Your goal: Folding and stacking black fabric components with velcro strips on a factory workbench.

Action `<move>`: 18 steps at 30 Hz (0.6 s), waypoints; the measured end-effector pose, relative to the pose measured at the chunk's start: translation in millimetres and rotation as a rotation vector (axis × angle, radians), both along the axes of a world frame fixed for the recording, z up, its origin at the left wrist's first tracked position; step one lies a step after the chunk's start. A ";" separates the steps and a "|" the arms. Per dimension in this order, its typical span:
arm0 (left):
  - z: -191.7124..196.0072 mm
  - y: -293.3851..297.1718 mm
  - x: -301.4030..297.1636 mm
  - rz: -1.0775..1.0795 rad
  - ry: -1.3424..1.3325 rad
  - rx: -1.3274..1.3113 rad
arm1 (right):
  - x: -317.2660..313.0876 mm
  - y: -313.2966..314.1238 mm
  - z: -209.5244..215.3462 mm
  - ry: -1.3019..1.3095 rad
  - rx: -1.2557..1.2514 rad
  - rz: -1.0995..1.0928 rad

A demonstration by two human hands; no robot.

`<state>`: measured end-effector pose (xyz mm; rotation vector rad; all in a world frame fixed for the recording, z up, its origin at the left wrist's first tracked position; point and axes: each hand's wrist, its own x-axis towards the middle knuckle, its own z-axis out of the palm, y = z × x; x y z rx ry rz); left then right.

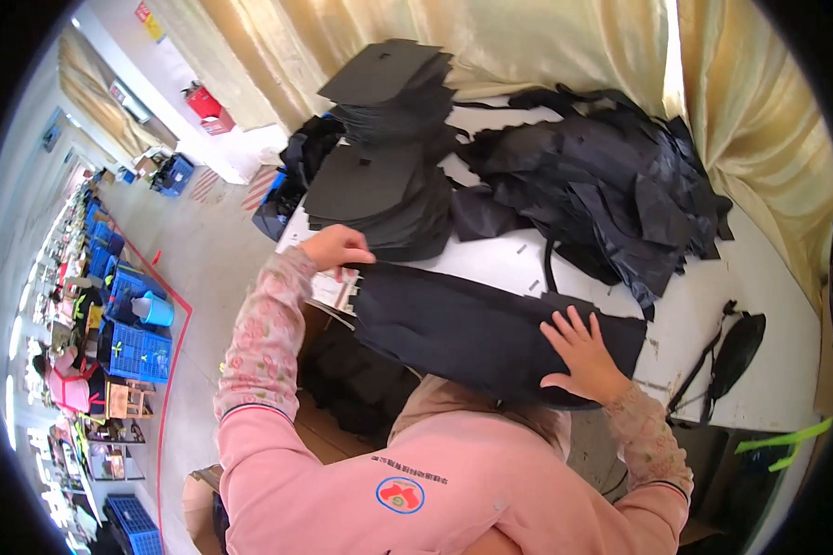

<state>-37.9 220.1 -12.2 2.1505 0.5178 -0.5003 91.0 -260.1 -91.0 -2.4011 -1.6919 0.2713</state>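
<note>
A long black fabric piece (453, 319) lies across the near edge of the white table, its front side hanging toward my lap. At its far left corner my left hand (338, 248) is closed, thumb and fingers pinching the edge. My right hand (583, 356) rests flat on the right end of the fabric with the fingers spread. A dark stiff edge (569, 302) shows just beyond those fingers. Beside the left wrist lies a white printed paper (331, 289), partly covered. Just past the left hand stands a stack of black cut panels (370, 185).
Another black panel stack (389, 79) rises behind it. A heap of black fabric (611, 185) fills the table's far right. A black strapped piece (736, 356) lies at the right edge. Below is a cardboard box (333, 421). Blue crates (139, 351) and a seated person are leftward.
</note>
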 end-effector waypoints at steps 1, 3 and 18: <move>21.0 -25.7 7.4 -0.043 -0.084 0.015 | 2.4 10.5 14.8 0.052 0.118 -0.061; 21.1 -66.6 9.5 -0.096 -0.293 -0.052 | 3.6 39.4 49.3 0.326 0.422 -0.105; -69.9 18.6 34.2 0.133 -0.534 0.801 | -3.8 102.9 38.6 1.193 0.630 -0.301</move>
